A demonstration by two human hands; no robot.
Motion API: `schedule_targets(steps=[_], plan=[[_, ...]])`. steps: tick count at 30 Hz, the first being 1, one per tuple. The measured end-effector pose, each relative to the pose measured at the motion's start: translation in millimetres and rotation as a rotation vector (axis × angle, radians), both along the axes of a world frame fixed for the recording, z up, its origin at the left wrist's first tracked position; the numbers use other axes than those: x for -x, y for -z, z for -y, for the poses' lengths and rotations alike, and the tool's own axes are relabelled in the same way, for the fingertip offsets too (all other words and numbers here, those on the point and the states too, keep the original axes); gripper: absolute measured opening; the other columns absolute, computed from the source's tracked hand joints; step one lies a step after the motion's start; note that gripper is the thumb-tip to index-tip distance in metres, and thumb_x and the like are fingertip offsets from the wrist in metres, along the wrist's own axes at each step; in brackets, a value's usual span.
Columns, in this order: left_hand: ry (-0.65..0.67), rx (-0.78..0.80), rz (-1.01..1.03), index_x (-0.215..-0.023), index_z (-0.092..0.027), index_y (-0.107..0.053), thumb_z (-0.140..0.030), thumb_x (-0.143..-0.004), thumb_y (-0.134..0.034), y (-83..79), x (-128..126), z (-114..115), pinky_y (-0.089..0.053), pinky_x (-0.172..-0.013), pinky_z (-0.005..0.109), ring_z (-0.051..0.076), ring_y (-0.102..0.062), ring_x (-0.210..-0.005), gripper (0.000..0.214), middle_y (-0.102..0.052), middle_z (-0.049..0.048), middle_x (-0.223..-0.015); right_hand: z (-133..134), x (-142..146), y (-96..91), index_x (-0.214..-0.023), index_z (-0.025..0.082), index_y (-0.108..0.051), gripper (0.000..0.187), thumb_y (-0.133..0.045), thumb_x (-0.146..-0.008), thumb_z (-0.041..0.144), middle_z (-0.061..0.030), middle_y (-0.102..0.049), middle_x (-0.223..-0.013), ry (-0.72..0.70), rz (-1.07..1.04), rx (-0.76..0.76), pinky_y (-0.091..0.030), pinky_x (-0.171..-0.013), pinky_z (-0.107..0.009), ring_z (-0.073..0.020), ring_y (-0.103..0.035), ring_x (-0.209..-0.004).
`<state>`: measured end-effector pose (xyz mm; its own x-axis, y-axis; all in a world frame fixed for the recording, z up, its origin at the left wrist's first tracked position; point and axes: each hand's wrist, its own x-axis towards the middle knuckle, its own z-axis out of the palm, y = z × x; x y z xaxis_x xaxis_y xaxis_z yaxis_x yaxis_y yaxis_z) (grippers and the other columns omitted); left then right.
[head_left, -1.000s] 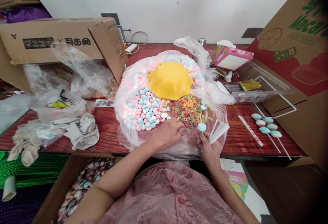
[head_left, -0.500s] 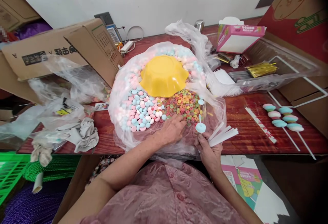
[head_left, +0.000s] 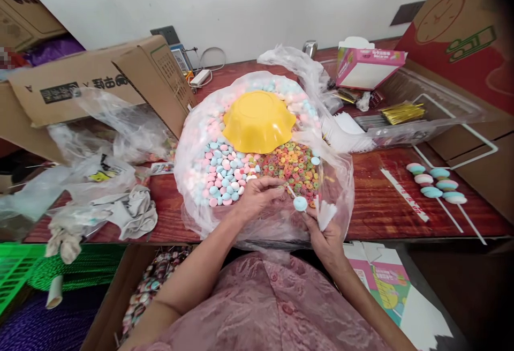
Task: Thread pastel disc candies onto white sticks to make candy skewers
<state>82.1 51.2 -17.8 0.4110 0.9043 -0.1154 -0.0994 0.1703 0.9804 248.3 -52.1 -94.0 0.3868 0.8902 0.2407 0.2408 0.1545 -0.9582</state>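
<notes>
My right hand (head_left: 326,237) pinches a white stick that carries a pale blue candy (head_left: 300,203), its bare tip pointing up and left. A fanned bunch of white paper strips or sticks (head_left: 326,213) is also held in that hand. Just left of the stick's tip, the fingertips of my left hand (head_left: 259,196) are pinched together; what they hold, if anything, is too small to make out. Beneath both hands lies a clear plastic bag (head_left: 265,228) with colourful ring candies (head_left: 291,163) and pink, blue and white round candies (head_left: 225,174).
An upturned yellow bowl (head_left: 259,120) sits on the candies. To the right lie a printed strip (head_left: 405,195) and two skewers of stacked candies (head_left: 445,185). Behind them stands a clear tray (head_left: 450,123) with gold ties. Cardboard boxes (head_left: 156,77) and a crumpled cloth (head_left: 130,211) are at left.
My left hand has lifted from the ring candies and come up beside the stick. My right hand has moved slightly left, tilting the stick leftward.
</notes>
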Motion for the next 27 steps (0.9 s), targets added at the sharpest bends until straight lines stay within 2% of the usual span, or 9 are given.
schedule_targets(steps=[3, 7, 10, 13, 16, 20, 23, 27], plan=[[-0.058, 0.126, 0.155, -0.088, -0.015, -0.078, -0.034, -0.059, -0.089, -5.1, 20.2, 7.2, -0.048, -0.058, 0.024, 0.009, -0.059, -0.057, 0.036, -0.071, 0.0014, -0.076, 0.2, 0.4, -3.5, -0.093, 0.021, -0.078, 0.017, -0.066, -0.085, 0.029, -0.0014, -0.072, -0.074, -0.104, 0.149, -0.059, -0.055, -0.072, -0.031, -0.0182, -0.066, -0.068], [-0.131, 0.079, 0.137, -0.086, -0.016, -0.078, -0.033, -0.059, -0.088, -4.9, 38.9, 18.8, -0.049, -0.058, 0.024, 0.012, -0.062, -0.062, 0.033, -0.072, 0.0024, -0.078, 4.5, 4.9, -12.0, -0.105, 0.022, -0.076, 0.029, -0.053, -0.087, 0.016, -0.0031, -0.076, -0.086, -0.211, 0.369, -0.138, -0.055, -0.068, -0.028, -0.0186, -0.069, -0.069], [-0.188, -0.091, 0.056, -0.083, -0.017, -0.079, -0.03, -0.063, -0.086, -3.7, 48.2, 24.3, -0.05, -0.06, 0.024, 0.012, -0.062, -0.067, 0.025, -0.071, 0.0022, -0.079, 11.6, 12.0, -20.6, -0.112, 0.02, -0.073, 0.041, -0.046, -0.083, 0.007, -0.0055, -0.077, -0.097, -0.268, 0.534, -0.14, -0.056, -0.072, -0.029, -0.02, -0.072, -0.08], [-0.255, -0.389, -0.07, -0.081, -0.019, -0.079, -0.025, -0.069, -0.081, -1.8, 57.7, 27.5, -0.051, -0.069, 0.024, 0.013, -0.063, -0.074, 0.014, -0.069, 0.0016, -0.078, 19.0, 22.7, -30.2, -0.111, 0.018, -0.071, 0.048, -0.041, -0.078, 0.002, -0.0082, -0.077, -0.1, -0.316, 0.666, -0.069, -0.054, -0.078, -0.029, -0.021, -0.071, -0.089], [-0.237, -0.644, -0.18, -0.085, -0.02, -0.078, -0.023, -0.076, -0.077, 0.5, 67.0, 28.2, -0.052, -0.068, 0.023, 0.013, -0.064, -0.076, 0.009, -0.069, 0.0018, -0.079, 22.5, 33.2, -37.9, -0.111, 0.015, -0.07, 0.05, -0.042, -0.072, 0.002, -0.0104, -0.076, -0.096, -0.37, 0.749, 0.018, -0.051, -0.077, -0.029, -0.0215, -0.07, -0.086], [-0.207, -0.893, -0.31, -0.087, -0.019, -0.077, -0.021, -0.081, -0.073, 2.3, 72.0, 29.2, -0.053, -0.066, 0.022, 0.013, -0.067, -0.074, 0.008, -0.071, 0.002, -0.081, 23.8, 38.1, -43.2, -0.109, 0.015, -0.07, 0.047, -0.045, -0.071, 0.003, -0.0094, -0.075, -0.088, -0.315, 0.749, 0.095, -0.046, -0.069, -0.027, -0.02, -0.066, -0.075], [-0.225, -0.987, -0.352, -0.088, -0.019, -0.076, -0.02, -0.083, -0.07, 3.6, 68.9, 33.3, -0.054, -0.067, 0.023, 0.013, -0.067, -0.075, 0.009, -0.071, 0.0021, -0.082, 26.0, 37.6, -44.3, -0.098, 0.016, -0.071, 0.038, -0.045, -0.074, 0.003, -0.0063, -0.073, -0.082, -0.292, 0.711, 0.136, -0.042, -0.065, -0.024, -0.0166, -0.062, -0.068], [-0.284, -0.989, -0.381, -0.09, -0.018, -0.076, -0.022, -0.081, -0.072, 6.1, 60.7, 37.1, -0.055, -0.069, 0.024, 0.013, -0.067, -0.076, 0.01, -0.071, 0.0018, -0.083, 26.3, 37.2, -43.1, -0.09, 0.017, -0.07, 0.031, -0.046, -0.075, 0.004, -0.0029, -0.071, -0.076, -0.3, 0.639, 0.152, -0.039, -0.063, -0.023, -0.0145, -0.059, -0.066]])
